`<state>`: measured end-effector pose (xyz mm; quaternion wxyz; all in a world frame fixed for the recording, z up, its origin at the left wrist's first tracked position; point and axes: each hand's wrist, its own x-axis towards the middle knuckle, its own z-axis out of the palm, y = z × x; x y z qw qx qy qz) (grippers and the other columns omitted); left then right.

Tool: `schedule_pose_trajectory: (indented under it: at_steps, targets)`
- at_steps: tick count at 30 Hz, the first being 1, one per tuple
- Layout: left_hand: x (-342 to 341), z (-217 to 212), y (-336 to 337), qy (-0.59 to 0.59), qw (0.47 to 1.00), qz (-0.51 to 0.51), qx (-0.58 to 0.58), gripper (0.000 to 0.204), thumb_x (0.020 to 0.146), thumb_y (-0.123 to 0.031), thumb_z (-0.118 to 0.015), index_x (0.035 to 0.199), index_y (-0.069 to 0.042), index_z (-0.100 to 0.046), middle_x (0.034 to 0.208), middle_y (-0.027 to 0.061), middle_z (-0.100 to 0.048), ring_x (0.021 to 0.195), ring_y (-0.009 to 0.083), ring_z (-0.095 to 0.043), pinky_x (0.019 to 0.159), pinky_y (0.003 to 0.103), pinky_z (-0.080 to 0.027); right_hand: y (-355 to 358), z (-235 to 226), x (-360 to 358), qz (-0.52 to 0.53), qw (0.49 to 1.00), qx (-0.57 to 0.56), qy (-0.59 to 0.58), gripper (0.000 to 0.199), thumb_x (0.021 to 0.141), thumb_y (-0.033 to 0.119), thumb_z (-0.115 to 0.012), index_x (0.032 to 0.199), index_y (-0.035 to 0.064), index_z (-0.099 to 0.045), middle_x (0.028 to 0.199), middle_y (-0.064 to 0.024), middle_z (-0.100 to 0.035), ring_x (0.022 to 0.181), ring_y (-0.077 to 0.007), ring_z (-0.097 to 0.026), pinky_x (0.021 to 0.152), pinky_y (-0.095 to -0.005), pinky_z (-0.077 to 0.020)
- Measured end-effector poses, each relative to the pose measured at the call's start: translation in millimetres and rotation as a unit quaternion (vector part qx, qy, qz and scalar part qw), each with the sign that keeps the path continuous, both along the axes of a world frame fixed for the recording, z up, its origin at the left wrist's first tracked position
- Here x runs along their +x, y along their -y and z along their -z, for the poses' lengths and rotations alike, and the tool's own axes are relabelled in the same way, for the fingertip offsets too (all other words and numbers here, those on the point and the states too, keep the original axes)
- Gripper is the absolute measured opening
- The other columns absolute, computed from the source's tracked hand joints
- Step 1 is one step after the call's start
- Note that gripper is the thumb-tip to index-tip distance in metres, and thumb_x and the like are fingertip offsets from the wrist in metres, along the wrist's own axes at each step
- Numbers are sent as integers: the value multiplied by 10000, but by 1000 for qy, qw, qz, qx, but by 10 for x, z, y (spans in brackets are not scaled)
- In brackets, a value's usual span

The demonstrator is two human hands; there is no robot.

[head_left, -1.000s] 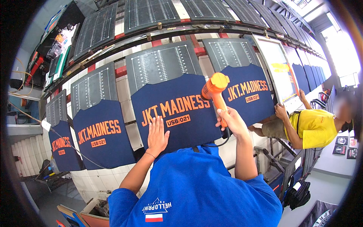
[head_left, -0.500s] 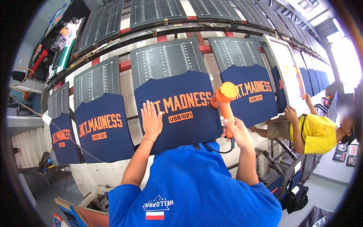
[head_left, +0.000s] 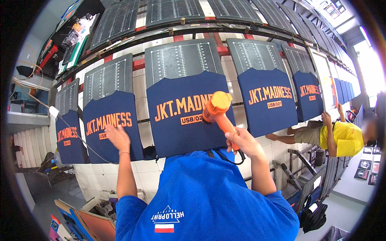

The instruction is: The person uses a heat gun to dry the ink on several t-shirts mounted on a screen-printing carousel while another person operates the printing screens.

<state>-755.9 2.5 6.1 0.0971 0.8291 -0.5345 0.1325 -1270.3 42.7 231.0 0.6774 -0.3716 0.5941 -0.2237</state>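
Two hands busy: right hand (head_left: 246,141) clamped on heat gun (head_left: 219,113) over centre shirt (head_left: 183,116); left hand (head_left: 117,136), fingers spread (blurred), on left shirt (head_left: 110,128). Risk: lingering nozzle may scorch print.

Just 1 view here, a head-worn fisheye looking down and forward over the wearer's blue shirt (head_left: 209,201) at a long row of printing boards (head_left: 181,60), pretty close up. Edges bend hard toward the dark rim, so nothing overlaps with another view.
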Motion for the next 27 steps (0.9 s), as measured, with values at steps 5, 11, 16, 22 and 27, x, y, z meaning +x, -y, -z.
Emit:
schedule_pose_trajectory:
  at_steps: [5, 11, 16, 22, 27]
  targets:
    - [272, 105, -161, -98, 979, -174, 46, 660, 1066, -405, -312, 1485, 105, -306, 1562, 295, -288, 1458, 451, -257, 1197, 532, -204, -2, 31, 62, -7, 1000, -23, 9, 302, 980, 280, -616, 1031, -11, -552, 721, -30, -586, 595, -120, -632, 483, -235, -478]
    - [-392, 131, -348, -78, 995, -45, 37, 639, 1061, -370, -336, 1500, 92, -285, 1585, 275, -255, 1479, 428, -223, 1209, 522, -174, 3, 88, 190, -35, 999, -26, 6, 299, 975, 280, -611, 1045, -5, -553, 746, -37, -602, 603, -114, -642, 465, -230, -474]
    - [-476, -8, -466, -88, 995, 9, 50, 607, 1051, -308, -386, 1505, 83, -289, 1592, 257, -255, 1492, 418, -196, 1215, 514, -152, 7, 100, 288, -36, 999, -37, 4, 301, 972, 295, -629, 995, 3, -561, 726, -32, -597, 605, -113, -638, 476, -236, -460]
    - [455, -256, -555, -40, 985, -93, -138, 602, 1031, -286, -456, 1504, 60, -317, 1564, 273, -308, 1469, 400, -274, 1201, 502, -207, 57, 111, 267, -59, 998, -20, 23, 286, 973, 279, -625, 1005, 6, -547, 744, -34, -591, 617, -118, -639, 484, -240, -469]
    - [1193, -95, -846, -412, 850, -201, -260, 499, 1042, -308, -449, 1379, 58, -480, 1085, 179, -623, 928, 233, -631, 803, 320, -506, 154, 48, 432, -110, 993, -16, 38, 281, 981, 287, -605, 1030, 14, -560, 752, -32, -598, 630, -116, -651, 475, -230, -475]
